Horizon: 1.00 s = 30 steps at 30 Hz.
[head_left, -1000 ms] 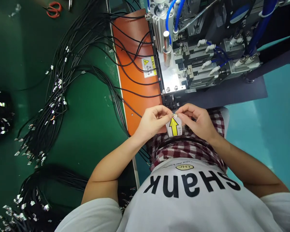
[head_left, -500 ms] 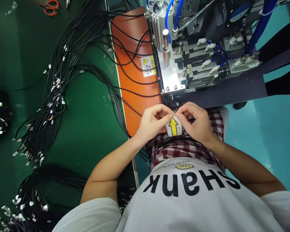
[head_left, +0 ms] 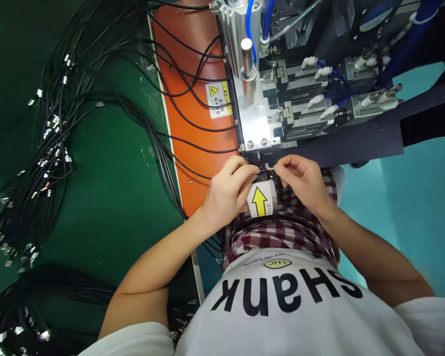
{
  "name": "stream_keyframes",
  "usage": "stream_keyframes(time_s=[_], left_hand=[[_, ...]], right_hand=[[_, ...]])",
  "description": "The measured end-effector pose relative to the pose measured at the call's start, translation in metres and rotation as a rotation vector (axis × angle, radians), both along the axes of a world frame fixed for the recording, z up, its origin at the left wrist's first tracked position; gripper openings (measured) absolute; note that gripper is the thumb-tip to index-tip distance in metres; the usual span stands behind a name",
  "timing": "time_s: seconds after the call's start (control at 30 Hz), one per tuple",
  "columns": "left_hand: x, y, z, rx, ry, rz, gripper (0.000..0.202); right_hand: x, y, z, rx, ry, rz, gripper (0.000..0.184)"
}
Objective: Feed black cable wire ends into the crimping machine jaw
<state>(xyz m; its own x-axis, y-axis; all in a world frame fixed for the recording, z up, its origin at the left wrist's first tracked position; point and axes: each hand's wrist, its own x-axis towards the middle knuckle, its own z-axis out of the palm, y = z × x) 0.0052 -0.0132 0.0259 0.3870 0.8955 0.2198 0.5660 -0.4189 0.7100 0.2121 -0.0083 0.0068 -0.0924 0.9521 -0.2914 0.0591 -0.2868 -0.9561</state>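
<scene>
My left hand pinches the end of a thin black cable just in front of the machine's black slot. My right hand pinches the small coloured wire tips that stick out of that cable end. Both hands sit close together above a white tag with a yellow arrow. The cable end lies level with the slot's mouth, a finger's width from it.
The machine with a silver cylinder and blue hoses stands behind the hands. An orange mat carries a warning label and several black cables. Bundles of cables with metal ends cover the green bench on the left.
My hands moved apart slightly and up toward the machine's slot, uncovering the arrow tag. The cable's coloured wire tips now show between my fingers. The view shifted, so everything sits further left.
</scene>
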Motion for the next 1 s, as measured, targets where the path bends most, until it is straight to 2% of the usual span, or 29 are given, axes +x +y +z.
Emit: stream_keyframes(time_s=[0.13,0.23,0.6,1.0], left_hand=[[-0.002,0.006,-0.019,0.091,0.093,-0.013,0.023],[-0.002,0.007,-0.025,0.085,0.091,-0.010,0.025],[-0.001,0.010,-0.023,0.001,0.068,0.017,0.028],[-0.001,0.009,-0.026,0.032,0.104,-0.002,0.030]], right_hand=[[0.000,0.017,-0.016,-0.039,-0.009,0.002,0.020],[0.000,0.018,-0.021,-0.064,0.004,-0.002,0.020],[0.000,0.017,-0.022,-0.073,0.019,0.003,0.019],[0.002,0.016,-0.028,0.016,-0.056,0.027,0.016]])
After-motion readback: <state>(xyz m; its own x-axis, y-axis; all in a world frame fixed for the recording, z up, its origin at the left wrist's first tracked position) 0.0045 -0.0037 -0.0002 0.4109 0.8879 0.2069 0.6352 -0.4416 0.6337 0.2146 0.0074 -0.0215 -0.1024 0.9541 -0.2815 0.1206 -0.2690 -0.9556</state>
